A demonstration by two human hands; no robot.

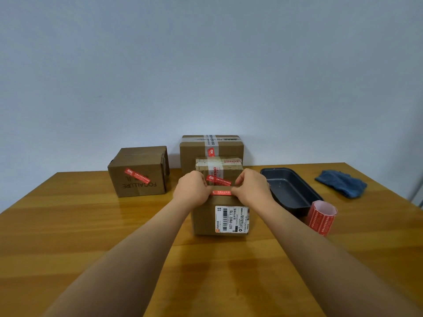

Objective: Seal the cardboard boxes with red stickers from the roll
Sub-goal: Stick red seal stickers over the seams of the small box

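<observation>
Hands are pinching a red sticker (221,193) flat along the top front edge of the nearest cardboard box (206,219): left hand (191,188) clamping its left end, right hand (251,186) its right end. Beside it, the sticker roll (320,218) is standing upright near a dark baking tin (288,191), its visible interior lying bare

Both hands (220,187) on sticker (221,193) atop box (206,218)

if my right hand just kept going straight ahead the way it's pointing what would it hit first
Probably the small taped box standing just behind the near box, whose red sticker your right hand is pressing down. Depth is hard to judge here, so it might pass beside it.
</observation>
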